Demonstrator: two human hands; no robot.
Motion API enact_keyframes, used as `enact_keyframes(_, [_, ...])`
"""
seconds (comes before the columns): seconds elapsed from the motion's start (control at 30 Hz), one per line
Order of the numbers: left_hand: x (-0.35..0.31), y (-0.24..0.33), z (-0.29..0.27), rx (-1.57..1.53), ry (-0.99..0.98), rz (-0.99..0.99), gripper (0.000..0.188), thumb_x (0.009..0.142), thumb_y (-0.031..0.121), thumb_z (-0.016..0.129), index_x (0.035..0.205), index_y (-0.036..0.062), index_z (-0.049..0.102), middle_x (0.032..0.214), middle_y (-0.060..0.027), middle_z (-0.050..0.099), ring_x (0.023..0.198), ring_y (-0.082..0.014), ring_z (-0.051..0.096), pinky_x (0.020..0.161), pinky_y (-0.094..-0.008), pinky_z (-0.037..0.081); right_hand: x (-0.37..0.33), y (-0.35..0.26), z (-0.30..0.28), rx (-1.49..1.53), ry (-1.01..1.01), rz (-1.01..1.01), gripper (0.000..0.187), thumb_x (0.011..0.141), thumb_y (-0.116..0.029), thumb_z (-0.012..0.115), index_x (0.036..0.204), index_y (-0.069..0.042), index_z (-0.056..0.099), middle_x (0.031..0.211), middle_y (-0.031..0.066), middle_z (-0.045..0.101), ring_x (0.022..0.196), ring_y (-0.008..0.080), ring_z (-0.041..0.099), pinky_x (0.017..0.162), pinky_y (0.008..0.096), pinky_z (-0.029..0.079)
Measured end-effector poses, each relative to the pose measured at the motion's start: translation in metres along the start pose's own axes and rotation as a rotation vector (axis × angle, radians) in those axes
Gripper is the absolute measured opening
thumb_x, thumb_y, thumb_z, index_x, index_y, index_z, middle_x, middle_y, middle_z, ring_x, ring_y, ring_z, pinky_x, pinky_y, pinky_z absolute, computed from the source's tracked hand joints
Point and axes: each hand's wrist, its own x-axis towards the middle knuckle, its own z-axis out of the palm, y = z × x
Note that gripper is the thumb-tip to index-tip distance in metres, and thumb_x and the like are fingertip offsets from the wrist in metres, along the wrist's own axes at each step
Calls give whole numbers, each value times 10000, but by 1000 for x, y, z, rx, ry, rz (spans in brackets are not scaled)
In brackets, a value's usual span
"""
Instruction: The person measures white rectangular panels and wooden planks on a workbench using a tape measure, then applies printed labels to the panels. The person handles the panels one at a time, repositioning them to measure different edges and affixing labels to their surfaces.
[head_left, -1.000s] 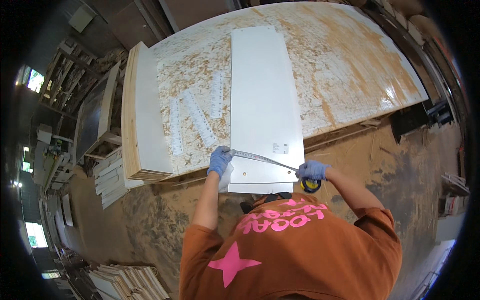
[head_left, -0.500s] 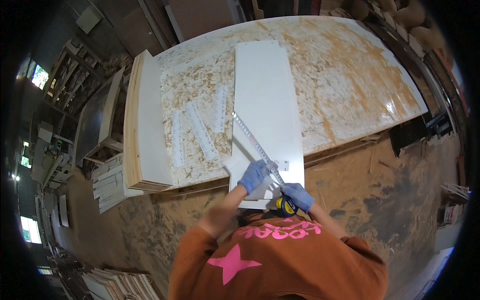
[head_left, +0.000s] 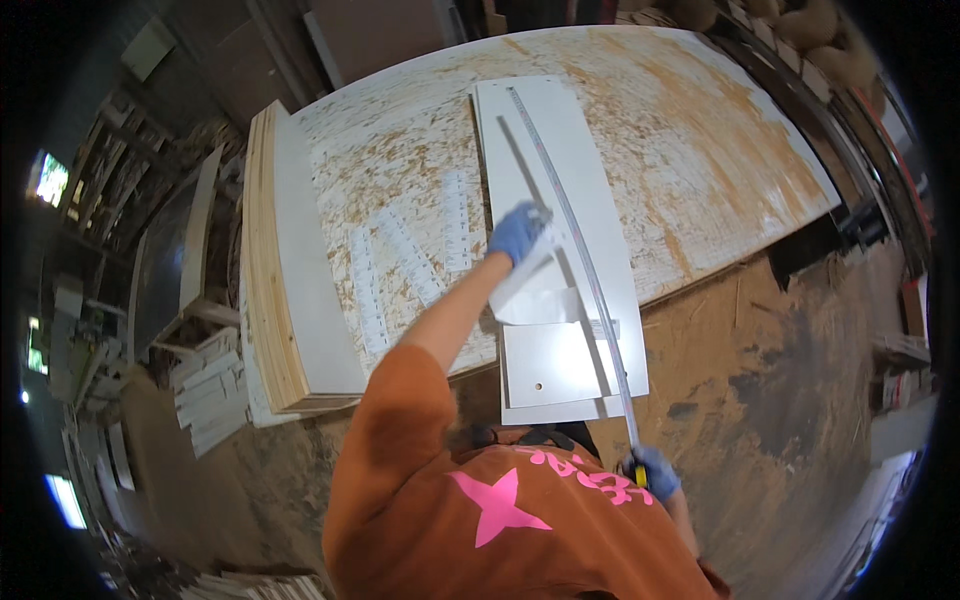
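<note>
A long white panel (head_left: 592, 160) lies on the worktable, with its near end towards me. Along it runs the extended steel blade of a tape measure (head_left: 642, 474), whose yellow and dark case is gripped by my right hand (head_left: 657, 476) just off the panel's near right corner. My left hand (head_left: 515, 236), in a blue glove, is closed over the panel's left side, left of the blade. A white sheet of paper (head_left: 535, 280) hangs from it, partly blurred. At its fingertips is a small blurred bit that I cannot make out. A smaller white piece with a hole (head_left: 545, 362) rests on the near end.
Several printed label strips (head_left: 410, 252) lie on the scuffed white worktable (head_left: 700, 150). Stacked boards (head_left: 268, 270) stand at its left end. Offcuts (head_left: 210, 380) are piled beyond them on the dusty brown floor (head_left: 740, 370).
The blade has been drawn out to run nearly the panel's whole length. My right hand moved back and right with the case; my left hand moved forward, away from the blade, carrying the paper.
</note>
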Motion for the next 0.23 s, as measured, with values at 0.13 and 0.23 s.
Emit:
enact_keyframes(0.13, [-106,-37,13,-63,-239,29,423,874,408,628,1193,132,596,1099,-139,668,1050,-257,639,951,-354,487,103,-78,83,-185,-28,-86,397,929,-344,531,978,27,664,834,122,693,690,200,656,635,275,530])
enact_keyframes(0.23, [-141,5,3,392,-395,23,464,874,389,640,1239,110,579,1233,-94,629,1156,-225,590,1073,-366,384,171,-109,88,-43,8,-108,455,921,-403,534,1031,23,647,792,118,677,658,190,654,620,282,542])
